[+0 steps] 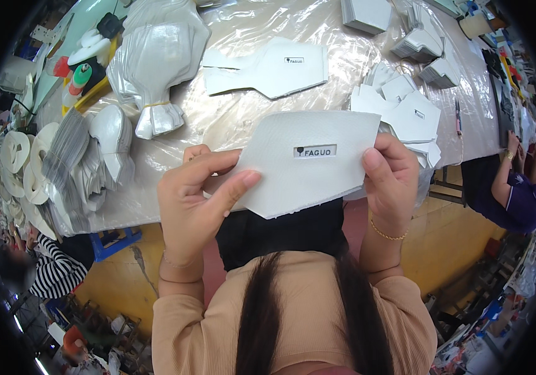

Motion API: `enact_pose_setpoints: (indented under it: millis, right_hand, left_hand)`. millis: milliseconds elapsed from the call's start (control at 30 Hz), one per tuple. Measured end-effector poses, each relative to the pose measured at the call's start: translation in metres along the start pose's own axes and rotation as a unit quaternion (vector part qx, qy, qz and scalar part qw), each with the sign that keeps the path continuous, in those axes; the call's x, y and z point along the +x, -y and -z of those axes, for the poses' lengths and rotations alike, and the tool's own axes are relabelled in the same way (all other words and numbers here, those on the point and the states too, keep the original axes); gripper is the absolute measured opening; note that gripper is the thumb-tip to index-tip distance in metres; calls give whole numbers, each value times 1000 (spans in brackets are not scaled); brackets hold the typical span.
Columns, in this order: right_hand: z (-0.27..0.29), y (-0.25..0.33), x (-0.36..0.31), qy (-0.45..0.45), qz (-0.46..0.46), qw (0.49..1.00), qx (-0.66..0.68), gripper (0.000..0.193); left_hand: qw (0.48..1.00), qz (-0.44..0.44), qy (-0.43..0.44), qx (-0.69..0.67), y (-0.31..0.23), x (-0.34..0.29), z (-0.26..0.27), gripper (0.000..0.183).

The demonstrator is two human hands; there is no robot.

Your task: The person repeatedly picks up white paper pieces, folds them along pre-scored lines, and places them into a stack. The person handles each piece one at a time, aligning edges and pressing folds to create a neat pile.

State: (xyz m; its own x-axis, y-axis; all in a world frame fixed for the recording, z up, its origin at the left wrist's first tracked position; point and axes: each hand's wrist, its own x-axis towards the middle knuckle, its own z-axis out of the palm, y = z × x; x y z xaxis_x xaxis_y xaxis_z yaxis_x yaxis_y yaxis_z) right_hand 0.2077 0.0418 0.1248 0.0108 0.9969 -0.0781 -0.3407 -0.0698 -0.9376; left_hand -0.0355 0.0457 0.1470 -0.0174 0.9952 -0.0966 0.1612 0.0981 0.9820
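Note:
Between both hands, above the table's near edge, I hold a white leather shoe panel (305, 184) with a small rectangular label set in a cut-out window. My left hand (199, 190) pinches its left end between thumb and fingers. The right end is gripped by my right hand (390, 175), thumb on top and fingertips hidden behind. Beyond the panel, a small pile of similar white pieces (258, 72) lies flat, the top one bearing the same kind of label. More labelled white pieces (415, 119) are heaped loosely just past my right hand.
Clear plastic sheeting covers the table (174, 206). A tall banded stack of white pieces (158, 56) stands at the far left, near a yellow-edged tray (93, 84) with spools. Curved grey-white pieces (68, 153) crowd the left edge. A thin pen-like tool (458, 119) lies right. Other people (521, 200) sit nearby.

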Motion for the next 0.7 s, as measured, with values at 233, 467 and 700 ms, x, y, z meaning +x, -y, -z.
enact_pose_setpoints:
  millis: [233, 467, 700]
  right_hand:
    - [-2, 5, -3, 5, -7, 1000, -2, 23]
    - [-2, 5, -5, 9, 10, 1000, -3, 22]
    - [-4, 5, -6, 1, 20, 1000, -4, 22]
  left_hand:
    - [1000, -3, -5, -22, 0, -3, 1, 26]
    - [999, -10, -10, -28, 0, -5, 0, 27]
    - [1000, -18, -6, -14, 0, -7, 1, 28]
